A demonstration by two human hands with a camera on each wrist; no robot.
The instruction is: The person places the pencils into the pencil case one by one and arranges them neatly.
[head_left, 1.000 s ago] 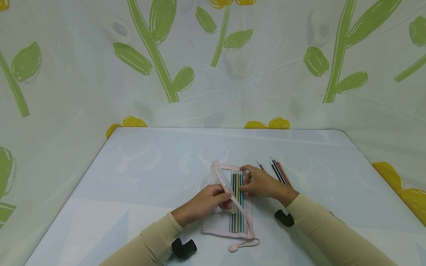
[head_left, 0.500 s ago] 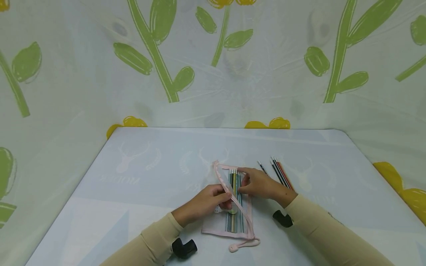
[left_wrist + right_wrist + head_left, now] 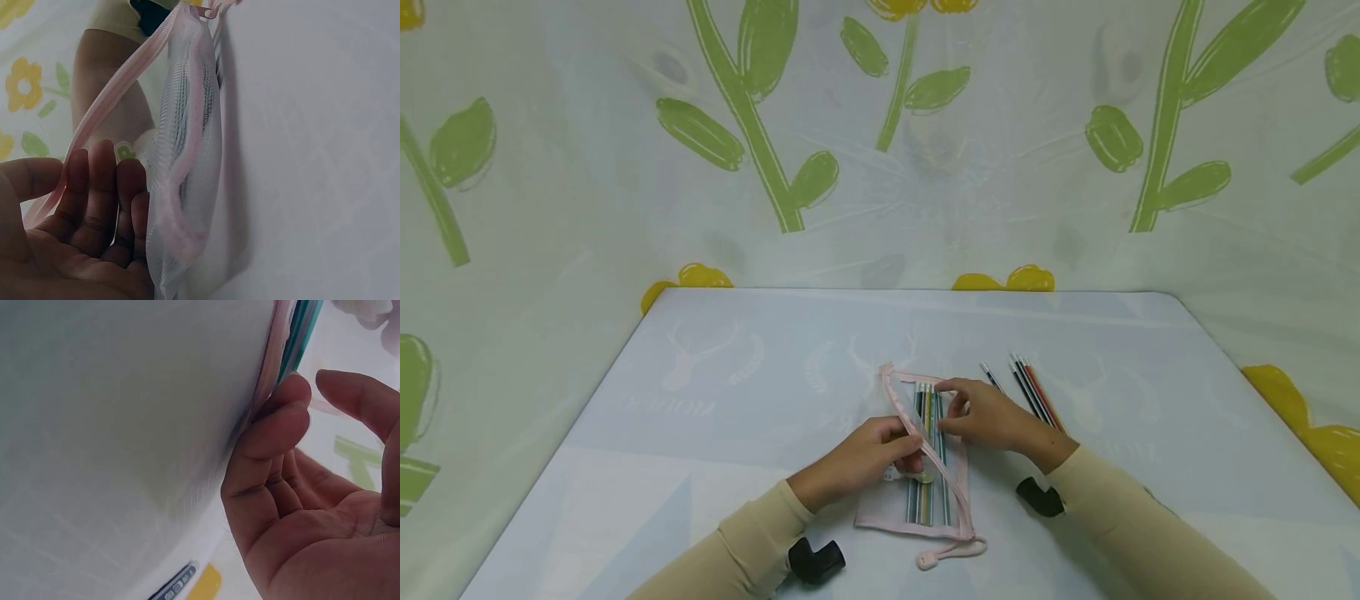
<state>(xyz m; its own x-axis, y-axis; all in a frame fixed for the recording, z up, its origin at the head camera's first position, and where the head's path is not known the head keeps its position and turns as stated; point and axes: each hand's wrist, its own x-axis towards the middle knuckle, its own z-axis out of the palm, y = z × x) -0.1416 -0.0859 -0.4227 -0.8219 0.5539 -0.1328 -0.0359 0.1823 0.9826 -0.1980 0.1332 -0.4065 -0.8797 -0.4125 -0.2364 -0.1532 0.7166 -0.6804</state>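
Observation:
A pale pink, see-through mesh pencil pouch (image 3: pixel 880 510) lies on the table with its zip edge lifted. My left hand (image 3: pixel 865 454) pinches that pink edge between thumb and forefinger; the left wrist view shows the zip band (image 3: pixel 109 94) running from the pinch. Several pencils (image 3: pixel 922 504), teal, dark and yellow, lie lengthwise in the pouch, partly covered by the zip edge and left fingers. At their upper right, my right hand (image 3: pixel 988 412) has its fingertips right by the pencils. In the right wrist view, its thumb stands apart from bent fingers (image 3: pixel 275 431) beside teal pencils (image 3: pixel 303 337).
To the right of the pouch several dark and red pencils (image 3: pixel 1033 387) lie together, partly behind the right wrist. A single dark pencil (image 3: pixel 990 375) lies just left of them. The pouch's pink strap (image 3: pixel 953 552) trails toward the front. A flowered curtain (image 3: pixel 925 183) stands behind the table.
The pencils in the pouch have shifted slightly left and spread, with a gap before the rightmost. My right hand has lowered a little; the left hand keeps its hold.

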